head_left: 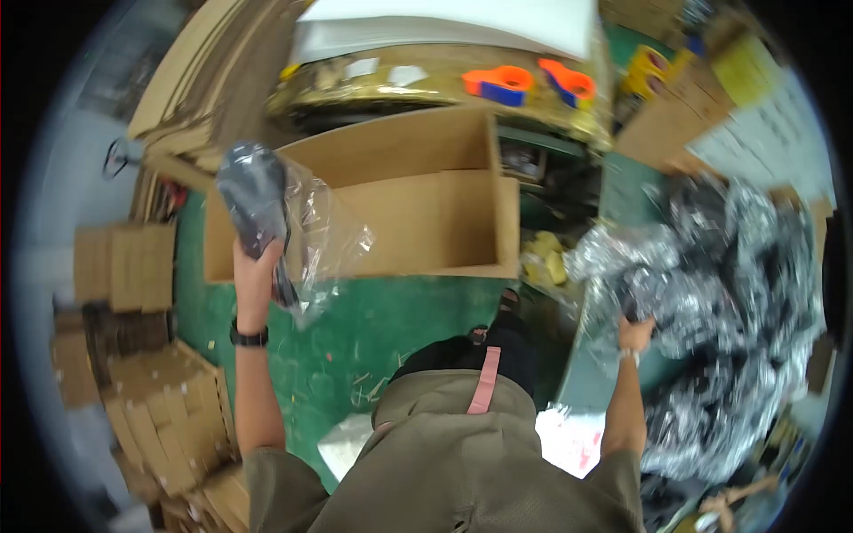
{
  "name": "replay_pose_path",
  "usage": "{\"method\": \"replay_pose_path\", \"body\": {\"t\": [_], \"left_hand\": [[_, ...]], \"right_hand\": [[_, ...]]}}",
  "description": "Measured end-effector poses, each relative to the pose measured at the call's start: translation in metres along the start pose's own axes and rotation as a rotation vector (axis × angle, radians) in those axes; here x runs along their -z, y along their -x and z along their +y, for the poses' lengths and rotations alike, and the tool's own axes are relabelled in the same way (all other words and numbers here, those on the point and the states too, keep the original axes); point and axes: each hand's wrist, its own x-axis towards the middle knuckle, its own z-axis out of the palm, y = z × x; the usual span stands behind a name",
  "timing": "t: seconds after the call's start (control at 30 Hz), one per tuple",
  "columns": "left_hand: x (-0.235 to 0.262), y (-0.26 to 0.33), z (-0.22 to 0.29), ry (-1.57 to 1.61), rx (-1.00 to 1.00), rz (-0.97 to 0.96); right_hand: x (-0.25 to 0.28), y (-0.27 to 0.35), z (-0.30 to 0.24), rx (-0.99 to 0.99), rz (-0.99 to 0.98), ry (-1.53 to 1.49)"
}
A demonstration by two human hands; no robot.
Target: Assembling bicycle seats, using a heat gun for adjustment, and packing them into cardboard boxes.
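Note:
My left hand (258, 266), raised at the left, is closed round a dark grey, rounded, elongated item (251, 186) in a clear plastic bag (329, 226). The loose bag hangs to its right, over the left part of an open cardboard box (426, 204). To the right, my right hand (635, 333) is closed at the near edge of a heap of dark items in clear plastic (711, 293). A dark piece shows at its fingers; its kind is too blurred to tell.
Two orange-and-blue tape dispensers (499, 85) lie on a tape-covered bench (400, 84) beyond the box. Stacked cardboard boxes (164, 409) stand on the left, and flat cardboard sheets (191, 75) lean at the far left. The heap rests on a green table (582, 355) at right.

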Motion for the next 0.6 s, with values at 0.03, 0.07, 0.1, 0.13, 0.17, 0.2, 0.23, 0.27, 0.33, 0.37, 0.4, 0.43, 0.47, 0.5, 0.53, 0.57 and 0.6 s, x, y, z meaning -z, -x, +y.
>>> {"method": "replay_pose_path", "body": {"t": [0.03, 0.07, 0.1, 0.13, 0.17, 0.2, 0.23, 0.27, 0.33, 0.37, 0.4, 0.43, 0.47, 0.5, 0.53, 0.57, 0.6], "left_hand": [[0.016, -0.022, -0.012, -0.144, 0.032, 0.002], [0.034, -0.042, -0.033, -0.291, 0.071, -0.001], [0.056, -0.064, -0.060, -0.371, 0.102, -0.041], [0.070, -0.084, -0.088, -0.438, 0.130, -0.094], [0.072, -0.103, -0.109, -0.439, 0.151, -0.088], [0.074, -0.118, -0.129, -0.645, 0.242, -0.136], [0.074, -0.133, -0.152, -0.846, 0.333, -0.186], [0.076, -0.149, -0.185, -0.894, 0.376, -0.208], [0.075, -0.177, -0.257, -0.947, 0.478, -0.295], [0.070, -0.190, -0.291, -0.935, 0.482, -0.314], [0.064, -0.200, -0.323, -0.821, 0.498, -0.339], [0.056, -0.209, -0.355, -0.706, 0.511, -0.366], [0.053, -0.212, -0.392, -0.687, 0.456, -0.329], [0.072, -0.215, -0.437, -0.711, 0.440, -0.324], [0.056, -0.221, -0.460, -0.693, 0.467, -0.351], [0.050, -0.219, -0.482, -0.688, 0.509, -0.366], [0.041, -0.217, -0.508, -0.676, 0.533, -0.377]], "right_hand": [[0.000, 0.005, -0.004, 0.007, 0.059, 0.024], [0.004, 0.009, -0.016, -0.061, 0.022, 0.026], [0.011, 0.006, -0.027, -0.137, -0.081, 0.041], [0.012, -0.001, -0.022, -0.149, -0.082, 0.002], [0.018, -0.002, -0.017, -0.118, -0.062, -0.009], [0.029, -0.003, -0.015, -0.087, -0.042, -0.019], [0.042, 0.002, -0.020, -0.099, -0.101, -0.271], [0.055, 0.011, -0.037, -0.114, -0.162, -0.527], [0.099, 0.044, -0.107, -0.012, -0.098, -0.576], [0.127, 0.062, -0.148, 0.048, -0.049, -0.505], [0.156, 0.088, -0.207, 0.190, -0.029, -0.397], [0.178, 0.109, -0.267, 0.328, -0.008, -0.284], [0.185, 0.122, -0.308, 0.361, -0.149, -0.297], [0.172, 0.128, -0.339, 0.379, -0.349, -0.385], [0.169, 0.159, -0.422, 0.472, -0.455, -0.408], [0.156, 0.175, -0.481, 0.846, -0.452, -0.179], [0.143, 0.190, -0.552, 1.062, -0.583, -0.037]]}}
